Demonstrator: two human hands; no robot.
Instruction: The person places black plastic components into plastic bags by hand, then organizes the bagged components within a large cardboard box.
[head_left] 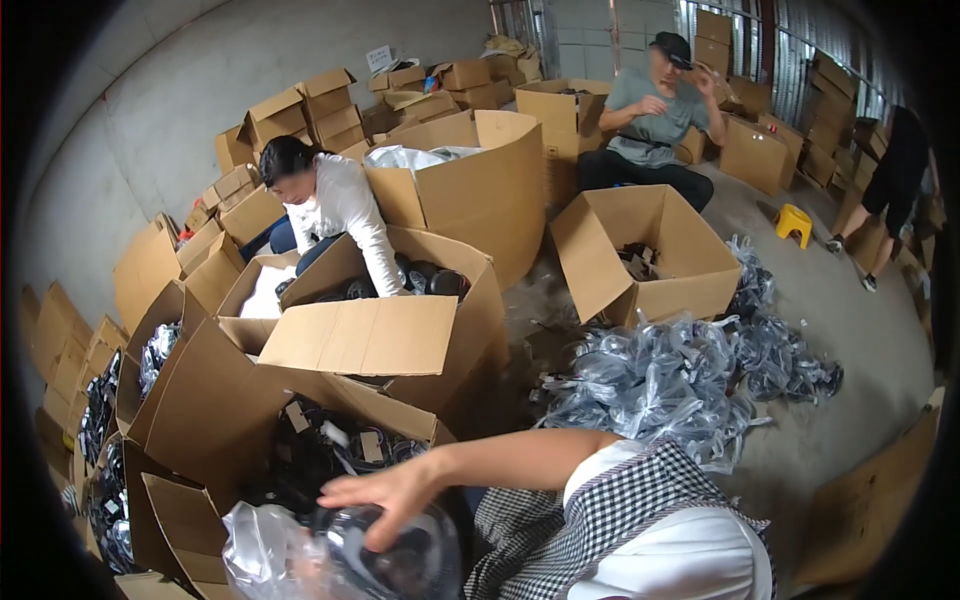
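Note:
My right hand (392,495) reaches over a dark rounded object in a clear plastic bag (415,560) at the lower edge. Its fingers are spread, with the thumb bent down against the bag. What the object is, I cannot make out. My left hand (312,572) shows only faintly behind the crumpled, glossy end of the plastic (258,545); its fingers are blurred and mostly covered. Just beyond my hands, an open carton (385,405) holds black parts with cables and pale tags (345,440).
Bagged dark items (650,380) lie heaped on the floor at right, beside an open carton (690,240). Left stand cartons of bagged parts (112,500). A person in white (340,200) leans into another carton; a seated person (660,120) and yellow stool (793,222) are farther back.

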